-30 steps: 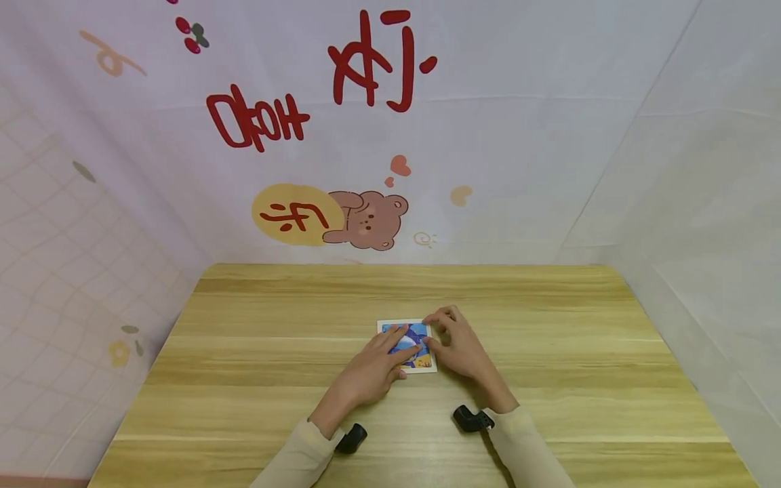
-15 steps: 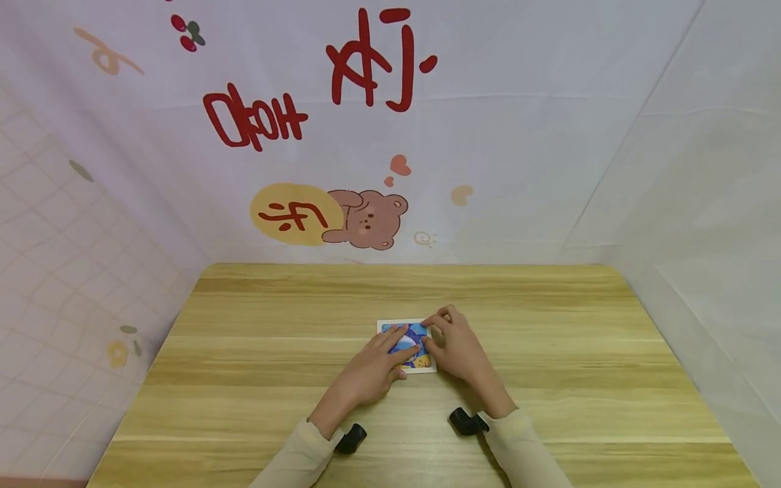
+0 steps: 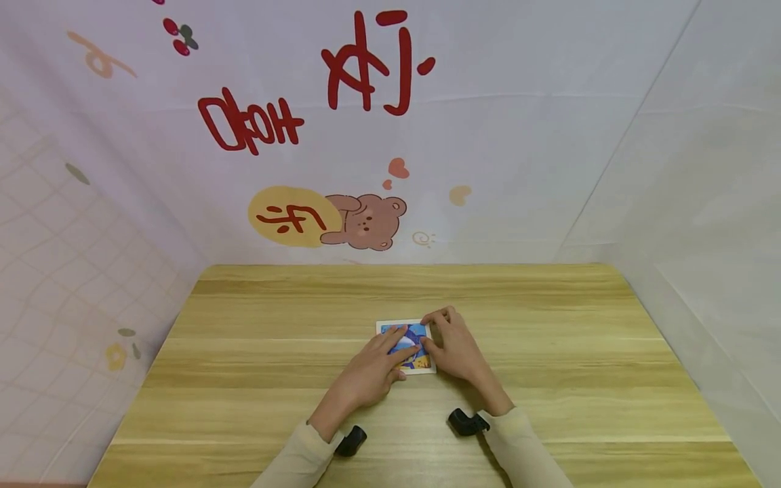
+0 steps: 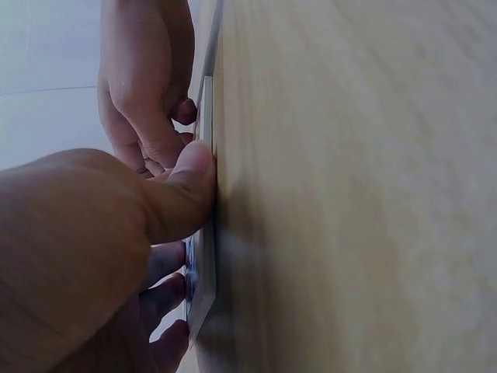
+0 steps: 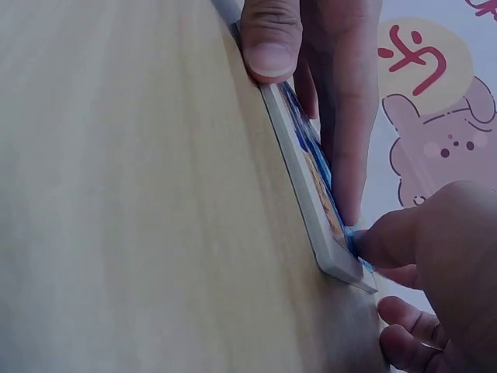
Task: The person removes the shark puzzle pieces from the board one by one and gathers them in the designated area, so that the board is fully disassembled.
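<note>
A small square picture board (image 3: 417,330), white-framed with a blue and yellow cartoon picture, lies flat on the table. My left hand (image 3: 367,371) rests over its left part, with straight, spread fingers on the picture. The left thumb (image 4: 190,167) lies against the frame's near edge. At the right side is my right hand (image 3: 456,349), its thumb near the middle of that edge and its index finger at the far corner. In the right wrist view the right thumb (image 5: 380,241) touches the picture's surface. Whether the right fingers pinch a part of the board is hidden.
The wood-grain table (image 3: 281,305) extends around the board. A white printed cloth (image 3: 518,135) hangs behind it, with a bear drawing (image 3: 369,220) and red characters. Pale cloth also hangs at both sides. Black wrist devices (image 3: 468,422) sit at the sleeves.
The right wrist has shifted slightly left and the right fingers have moved very little. The left hand and the board stay nearly in place. The head view has tilted a little.
</note>
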